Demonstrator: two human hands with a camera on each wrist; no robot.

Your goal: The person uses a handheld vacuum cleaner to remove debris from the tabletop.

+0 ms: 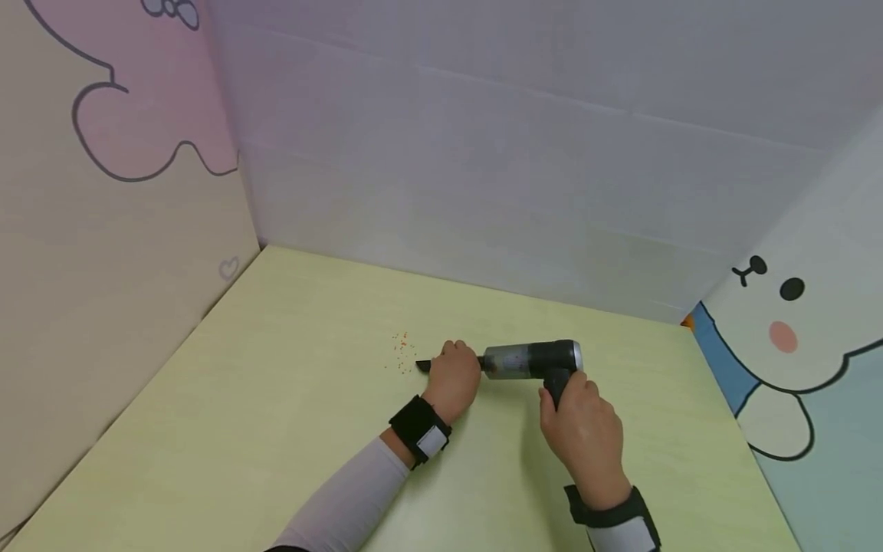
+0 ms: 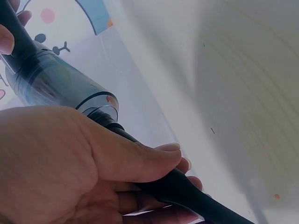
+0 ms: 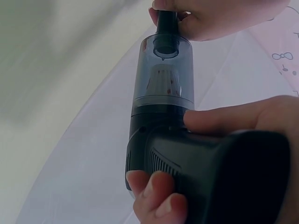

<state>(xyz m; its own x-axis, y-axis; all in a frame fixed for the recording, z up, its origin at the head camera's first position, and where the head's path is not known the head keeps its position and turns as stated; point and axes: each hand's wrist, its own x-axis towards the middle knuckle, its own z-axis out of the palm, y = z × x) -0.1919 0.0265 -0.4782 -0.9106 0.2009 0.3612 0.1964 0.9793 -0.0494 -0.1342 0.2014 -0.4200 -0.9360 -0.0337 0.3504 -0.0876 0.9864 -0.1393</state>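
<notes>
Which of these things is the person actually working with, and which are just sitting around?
In use: handheld vacuum, right hand on its grip; nozzle, held by left hand; orange crumbs at the nozzle tip.

Just there: yellow-green table, cartoon wall panels.

A right hand (image 3: 224, 154) gripped the black handle of a handheld vacuum (image 3: 161, 107) at lower right. Its clear dust cup rose toward the top of the frame, where a left hand (image 3: 219, 16) pinched the black nozzle (image 3: 166, 25).

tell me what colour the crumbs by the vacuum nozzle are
Orange-red crumbs, clearest in the head view.
</notes>
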